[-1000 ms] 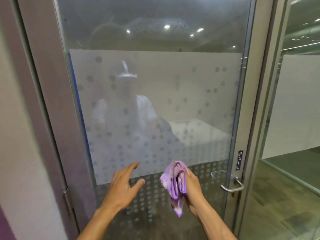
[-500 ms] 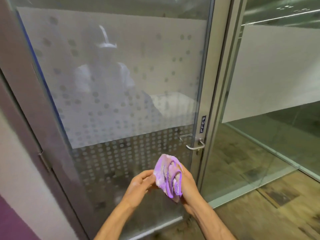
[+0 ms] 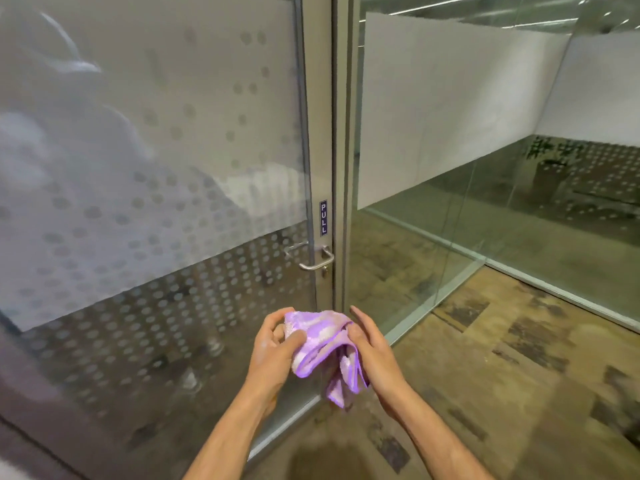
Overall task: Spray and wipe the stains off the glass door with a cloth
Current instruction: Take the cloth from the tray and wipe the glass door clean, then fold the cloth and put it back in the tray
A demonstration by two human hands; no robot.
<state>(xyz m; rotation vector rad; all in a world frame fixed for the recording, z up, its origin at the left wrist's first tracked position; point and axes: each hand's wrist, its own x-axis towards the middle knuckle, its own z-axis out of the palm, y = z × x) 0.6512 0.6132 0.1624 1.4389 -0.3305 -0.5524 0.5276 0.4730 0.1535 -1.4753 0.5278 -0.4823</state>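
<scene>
Both hands, left hand [image 3: 273, 355] and right hand [image 3: 372, 358], grip purple cloth [image 3: 322, 344] before glass door [image 3: 156, 168]; lever handle [image 3: 313, 259] above.

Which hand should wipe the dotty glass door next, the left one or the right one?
Probably the left hand. It pinches the purple cloth on the side nearer the glass door. The right hand holds the cloth too, but sits beyond the door handle, by the frame.
</scene>
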